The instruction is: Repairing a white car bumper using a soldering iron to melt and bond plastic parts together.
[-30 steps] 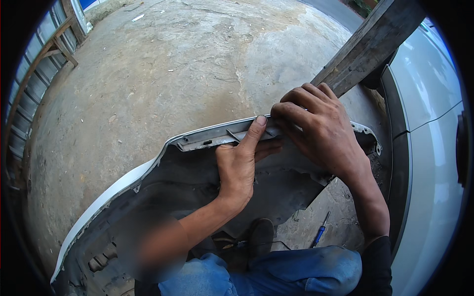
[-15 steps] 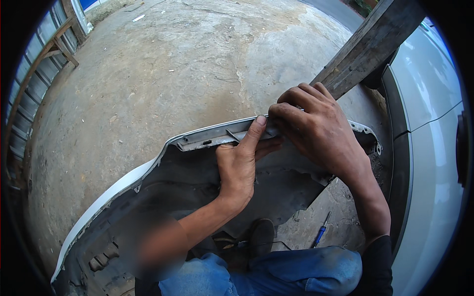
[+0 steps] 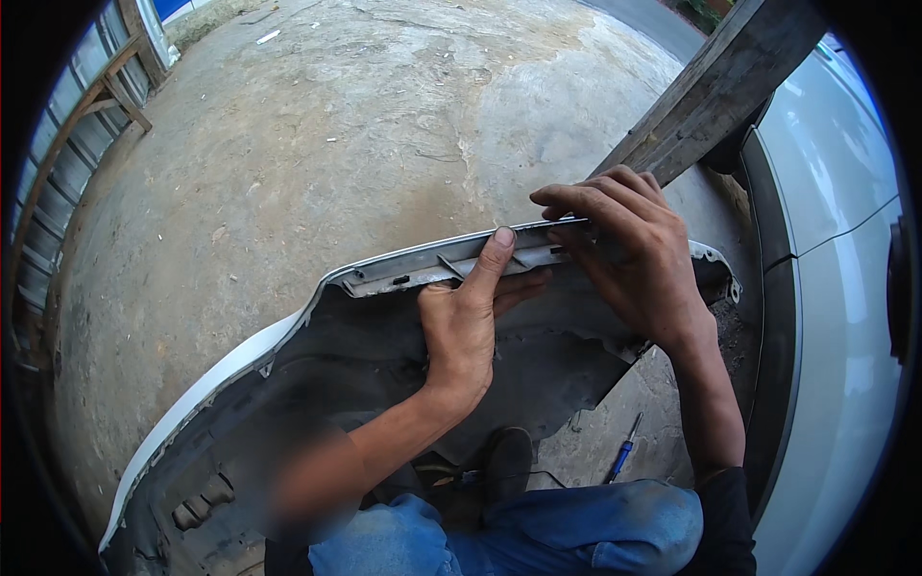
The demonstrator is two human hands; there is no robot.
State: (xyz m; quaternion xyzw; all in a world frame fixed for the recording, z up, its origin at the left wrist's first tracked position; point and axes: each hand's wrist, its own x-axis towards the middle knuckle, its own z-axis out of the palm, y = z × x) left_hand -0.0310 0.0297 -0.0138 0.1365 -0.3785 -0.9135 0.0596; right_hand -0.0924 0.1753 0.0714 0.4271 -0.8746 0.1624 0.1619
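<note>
A white car bumper [image 3: 206,377] stands across my lap side, its dark inner face turned toward me. My left hand [image 3: 461,322] grips the upper edge, thumb pressed on the grey ribbed flange [image 3: 423,273] and fingers tucked beneath it. Farther right along that edge is my right hand [image 3: 634,250], raised with fingers and thumb apart. Its index finger reaches over the rim while the thumb is close to the flange. Whether the thumb touches it, I cannot tell. Nothing shows between these fingers.
A slim blue-handled tool [image 3: 624,451] with a metal shaft lies on the concrete by my knee. A wooden post [image 3: 711,91] slants behind my right hand. A pale car body [image 3: 836,288] stands close on the right; corrugated sheeting [image 3: 48,202] is at left.
My right hand has lifted off the bumper's edge and shifted slightly right, its fingers spreading and uncovering more of the flange. My left hand keeps its grip.
</note>
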